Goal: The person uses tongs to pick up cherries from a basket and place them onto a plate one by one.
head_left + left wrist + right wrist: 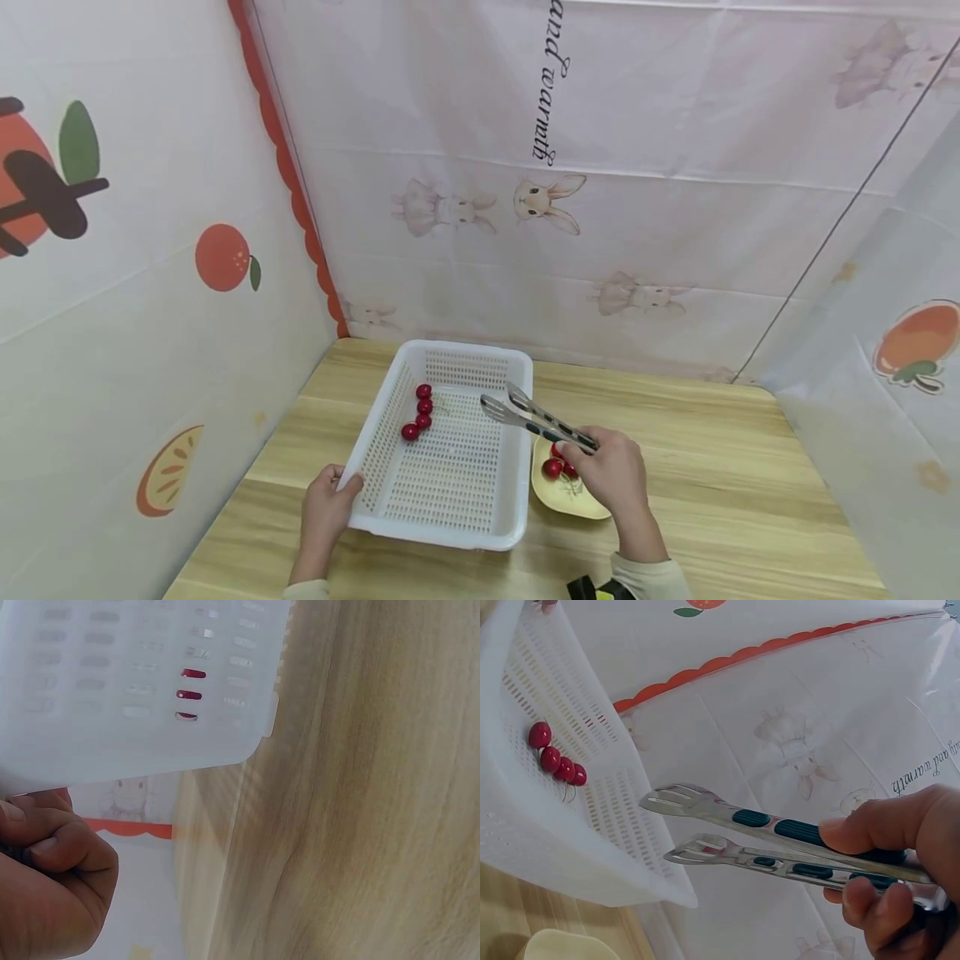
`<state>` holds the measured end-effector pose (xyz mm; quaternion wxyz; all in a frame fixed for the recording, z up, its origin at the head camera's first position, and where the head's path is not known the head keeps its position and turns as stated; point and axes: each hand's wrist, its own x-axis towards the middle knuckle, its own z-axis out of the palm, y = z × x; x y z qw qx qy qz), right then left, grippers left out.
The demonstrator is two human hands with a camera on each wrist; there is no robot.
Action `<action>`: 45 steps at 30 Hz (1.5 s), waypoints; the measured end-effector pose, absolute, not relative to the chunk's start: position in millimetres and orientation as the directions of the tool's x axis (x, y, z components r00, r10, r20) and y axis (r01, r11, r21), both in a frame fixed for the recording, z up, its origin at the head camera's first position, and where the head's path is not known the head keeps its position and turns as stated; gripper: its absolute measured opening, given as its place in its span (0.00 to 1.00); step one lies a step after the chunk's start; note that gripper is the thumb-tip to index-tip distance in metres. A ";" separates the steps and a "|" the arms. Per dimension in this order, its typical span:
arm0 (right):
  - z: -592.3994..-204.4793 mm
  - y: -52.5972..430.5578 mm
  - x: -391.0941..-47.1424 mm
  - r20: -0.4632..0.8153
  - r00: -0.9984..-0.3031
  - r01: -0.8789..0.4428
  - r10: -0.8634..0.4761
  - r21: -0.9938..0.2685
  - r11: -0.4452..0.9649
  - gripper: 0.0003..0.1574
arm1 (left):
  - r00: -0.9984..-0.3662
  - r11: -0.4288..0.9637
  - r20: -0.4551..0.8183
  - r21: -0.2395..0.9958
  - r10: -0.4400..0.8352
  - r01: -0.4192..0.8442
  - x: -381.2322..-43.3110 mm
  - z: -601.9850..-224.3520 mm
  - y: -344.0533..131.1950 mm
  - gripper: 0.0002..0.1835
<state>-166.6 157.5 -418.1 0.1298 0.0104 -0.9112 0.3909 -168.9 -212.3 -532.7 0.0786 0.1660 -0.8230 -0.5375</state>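
Note:
A white perforated plastic basket [442, 539] stands on the wooden table, with several red cherries [423, 407] in a row along its left side. My left hand [330, 508] grips the basket's front left rim, thumb on top. Metal tongs [802, 832] with dark green grips are in my right hand [617, 473]. Their fork-like tips are parted, with nothing between them, and lie over the basket's right side in the head view. Below the tongs and my right hand, a yellow dish [566, 504] holds more cherries [552, 469], partly hidden.
The wooden table [720, 483] meets a printed cloth wall [450, 100] at the back and more cloth on both sides. A black and yellow strap [600, 590] is by the right sleeve at the front. The dish stands close against the basket's right side.

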 end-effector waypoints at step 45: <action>-431.7 78.3 -232.5 -0.026 -0.994 -0.054 -0.106 -0.724 0.687 0.09 | -0.937 0.335 -0.050 0.926 -0.345 -0.173 -167.2 -531.0 -216.6 0.13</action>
